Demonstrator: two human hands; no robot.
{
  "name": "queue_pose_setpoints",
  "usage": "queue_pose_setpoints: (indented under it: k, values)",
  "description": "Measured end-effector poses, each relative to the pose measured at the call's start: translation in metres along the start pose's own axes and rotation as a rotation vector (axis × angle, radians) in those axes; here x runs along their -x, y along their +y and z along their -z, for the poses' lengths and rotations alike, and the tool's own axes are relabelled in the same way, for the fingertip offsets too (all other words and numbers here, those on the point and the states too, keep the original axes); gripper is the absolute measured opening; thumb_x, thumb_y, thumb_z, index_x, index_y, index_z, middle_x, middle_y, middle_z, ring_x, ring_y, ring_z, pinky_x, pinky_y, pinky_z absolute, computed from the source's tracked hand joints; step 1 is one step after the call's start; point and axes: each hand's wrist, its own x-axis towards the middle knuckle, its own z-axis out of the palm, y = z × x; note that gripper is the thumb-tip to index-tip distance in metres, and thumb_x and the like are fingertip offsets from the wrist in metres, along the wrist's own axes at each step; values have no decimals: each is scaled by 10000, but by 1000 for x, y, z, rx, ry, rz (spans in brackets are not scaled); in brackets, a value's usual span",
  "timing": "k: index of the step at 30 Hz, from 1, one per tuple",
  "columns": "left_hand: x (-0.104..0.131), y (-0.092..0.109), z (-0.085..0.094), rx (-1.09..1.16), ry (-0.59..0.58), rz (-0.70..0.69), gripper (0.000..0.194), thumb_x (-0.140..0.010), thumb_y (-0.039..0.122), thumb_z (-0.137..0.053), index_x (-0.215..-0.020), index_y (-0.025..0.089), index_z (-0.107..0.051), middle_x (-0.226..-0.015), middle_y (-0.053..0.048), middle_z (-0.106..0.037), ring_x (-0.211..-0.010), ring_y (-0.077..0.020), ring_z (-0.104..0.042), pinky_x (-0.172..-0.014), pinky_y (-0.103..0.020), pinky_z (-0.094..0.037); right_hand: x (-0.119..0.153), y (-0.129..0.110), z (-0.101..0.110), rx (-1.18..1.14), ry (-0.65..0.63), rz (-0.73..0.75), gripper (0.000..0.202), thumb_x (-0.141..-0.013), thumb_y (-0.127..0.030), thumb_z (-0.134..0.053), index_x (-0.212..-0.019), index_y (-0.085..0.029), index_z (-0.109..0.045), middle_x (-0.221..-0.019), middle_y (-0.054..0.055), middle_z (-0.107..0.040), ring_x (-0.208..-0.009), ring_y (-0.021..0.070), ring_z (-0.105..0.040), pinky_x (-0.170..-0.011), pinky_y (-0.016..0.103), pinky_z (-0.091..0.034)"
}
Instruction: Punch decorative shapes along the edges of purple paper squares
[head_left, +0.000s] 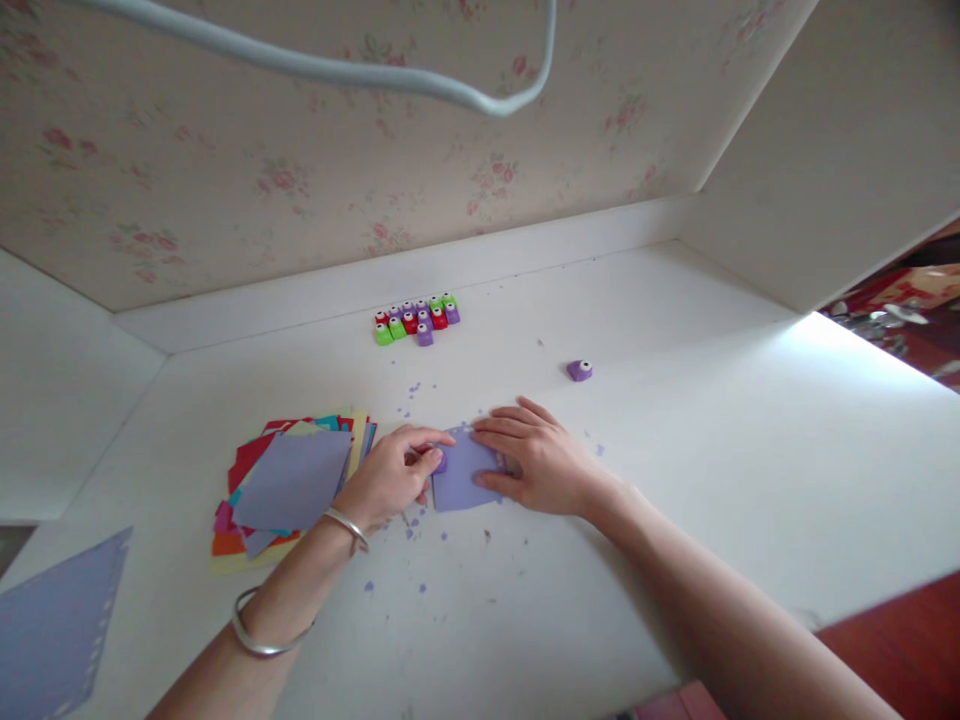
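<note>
A small purple paper sheet [466, 478] lies on the white table, with punched holes near its edges. At its left edge my left hand [394, 470] is closed on a purple craft punch [440, 461], which the fingers partly cover. My right hand [536, 455] lies over the sheet's right side, fingers spread and pressing on the paper. Another purple punch [580, 371] stands alone to the upper right. A stack of coloured paper, with a purple sheet [296, 480] on top, is beside my left wrist.
Several green, red and purple punches [410, 320] stand grouped near the back ledge. Small purple cut-outs [422, 588] are scattered around the sheet. A larger punched purple sheet [64, 625] lies at the lower left. A white cable [315, 68] hangs across the top.
</note>
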Motion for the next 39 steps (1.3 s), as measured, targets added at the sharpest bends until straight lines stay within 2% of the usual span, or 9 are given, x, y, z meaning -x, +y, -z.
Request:
queue_pose_setpoints:
  k: [6, 10, 14, 19, 25, 31, 35, 39]
  values:
    - [3, -1, -1, 1, 12, 7, 260, -851, 276, -538, -1034, 188, -700, -962, -57, -630, -487, -79, -580, -446, -205, -521, 0, -1, 1, 2, -10, 1, 430, -867, -489, -598, -1233, -263, -624, -1294, 45, -625, -1223, 243, -510, -1121, 489, -240]
    - [10, 1, -1, 8, 50, -19, 259, -868, 343, -550, -1010, 209, -720, -1039, -65, -625, -631, -108, -629, -521, -207, -555, 1, -2, 2, 7, -4, 4, 433, -859, -496, -608, -1224, -265, -635, -1282, 44, -633, -1213, 239, -519, -1111, 478, -261]
    - [22, 1, -2, 78, 107, -67, 323, -884, 403, -551, -1104, 213, -692, -1127, -84, -619, -683, -134, -643, -550, -248, -575, 1, -3, 3, 6, -2, 2, 435, -849, -502, -619, -1217, -271, -639, -1275, 41, -638, -1213, 236, -524, -1099, 478, -278]
    - [34, -7, -5, -78, 181, -220, 428, -848, 387, -628, -1237, 210, -612, -1196, -100, -592, -683, -128, -641, -621, -268, -580, 1, -3, 2, -3, 2, 11, 433, -849, -504, -622, -1211, -267, -643, -1268, 52, -642, -1204, 242, -533, -1096, 478, -280]
    - [36, -19, 3, -264, 253, -311, 258, -872, 271, -594, -1112, 232, -681, -1093, -62, -632, -902, -181, -646, -804, -309, -560, 0, -2, 2, 0, -4, 7, 433, -854, -517, -612, -1207, -268, -645, -1274, 49, -638, -1214, 247, -526, -1091, 480, -290]
    - [48, -32, 13, -231, 325, -232, 258, -897, 328, -562, -1112, 221, -656, -1133, -66, -630, -787, -156, -660, -740, -299, -569, 0, -1, 2, -14, -15, -4, 440, -850, -519, -618, -1210, -266, -643, -1281, 37, -636, -1217, 244, -524, -1103, 481, -279]
    - [54, -36, 9, -190, 388, -203, 302, -913, 381, -541, -1151, 212, -617, -1165, -81, -625, -735, -146, -664, -749, -313, -572, -1, -2, 2, -16, -24, -12, 442, -850, -522, -616, -1216, -274, -638, -1288, 41, -631, -1225, 252, -521, -1108, 500, -272]
    - [58, -33, 2, -140, 424, -226, 343, -913, 384, -554, -1214, 218, -555, -1113, -81, -655, -750, -158, -675, -759, -320, -576, -1, -3, 4, -11, -19, -3, 463, -854, -523, -611, -1245, -276, -615, -1293, 54, -624, -1231, 248, -521, -1111, 508, -279]
